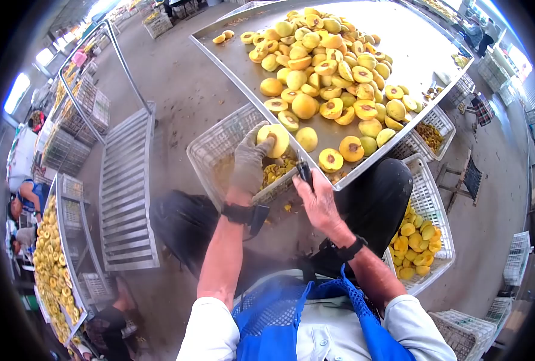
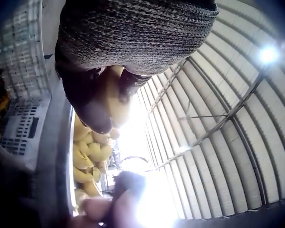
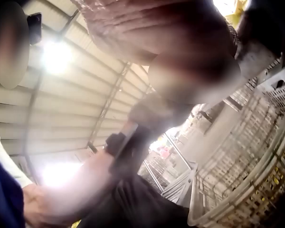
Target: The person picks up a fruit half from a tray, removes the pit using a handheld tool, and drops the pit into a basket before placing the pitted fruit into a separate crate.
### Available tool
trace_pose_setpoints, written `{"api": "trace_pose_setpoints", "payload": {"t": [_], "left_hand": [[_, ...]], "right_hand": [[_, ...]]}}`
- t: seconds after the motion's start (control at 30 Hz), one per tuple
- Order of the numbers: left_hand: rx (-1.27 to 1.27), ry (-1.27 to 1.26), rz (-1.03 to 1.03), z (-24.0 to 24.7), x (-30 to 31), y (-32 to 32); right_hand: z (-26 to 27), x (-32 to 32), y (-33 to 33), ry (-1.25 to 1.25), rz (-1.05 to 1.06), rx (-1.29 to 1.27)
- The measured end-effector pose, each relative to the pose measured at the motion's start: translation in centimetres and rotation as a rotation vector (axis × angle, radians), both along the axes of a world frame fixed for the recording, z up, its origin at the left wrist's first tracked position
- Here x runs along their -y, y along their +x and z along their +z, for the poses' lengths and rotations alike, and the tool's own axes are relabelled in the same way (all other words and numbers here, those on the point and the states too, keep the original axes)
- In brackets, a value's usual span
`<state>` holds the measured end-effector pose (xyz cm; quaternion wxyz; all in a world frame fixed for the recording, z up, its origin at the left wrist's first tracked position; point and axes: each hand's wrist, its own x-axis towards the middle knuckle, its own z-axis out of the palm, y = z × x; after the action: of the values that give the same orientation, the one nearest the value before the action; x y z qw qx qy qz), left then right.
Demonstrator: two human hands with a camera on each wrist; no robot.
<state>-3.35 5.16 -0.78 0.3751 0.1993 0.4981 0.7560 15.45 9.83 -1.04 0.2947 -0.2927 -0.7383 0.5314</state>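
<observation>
In the head view the gloved left hand (image 1: 249, 164) grips a halved yellow fruit (image 1: 273, 142), its cut face up, at the metal tray's (image 1: 243, 88) near edge. The left wrist view shows the glove (image 2: 128, 38) with its dark fingers around the fruit (image 2: 116, 102). My bare right hand (image 1: 320, 202) holds a small dark tool (image 1: 304, 172), its tip pointing up, just right of the fruit and apart from it. Whole and halved fruits (image 1: 304, 106) are piled in the tray. In the right wrist view the right hand (image 3: 161, 33) is blurred and the tool cannot be made out.
Under the left hand stands a crate (image 1: 200, 157) with yellow-brown scraps. Another crate (image 1: 447, 246) holding yellow fruit pieces is beside the right knee. A slatted metal cart (image 1: 129, 192) stands at left; stacked crates (image 1: 86, 109) and a second fruit table (image 1: 69, 259) are beyond it.
</observation>
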Motion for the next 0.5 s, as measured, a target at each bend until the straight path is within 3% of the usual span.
{"api": "trace_pose_setpoints", "payload": {"t": [0.13,0.37,0.43,0.5], "left_hand": [[-0.140,-0.104,0.040,-0.7,1.4,0.8],[-0.136,-0.057,0.101,-1.1,1.7,2.2],[-0.330,-0.054,0.154,-1.8,1.6,2.2],[-0.365,-0.084,0.173,-0.8,2.0,2.9]], "right_hand": [[1.9,-1.2,-0.9,0.073,0.057,0.036],[1.5,-1.9,-1.9,0.177,0.122,0.136],[1.1,-1.8,-1.9,0.170,0.124,0.160],[0.5,-1.6,-2.0,0.205,0.094,0.159]]}}
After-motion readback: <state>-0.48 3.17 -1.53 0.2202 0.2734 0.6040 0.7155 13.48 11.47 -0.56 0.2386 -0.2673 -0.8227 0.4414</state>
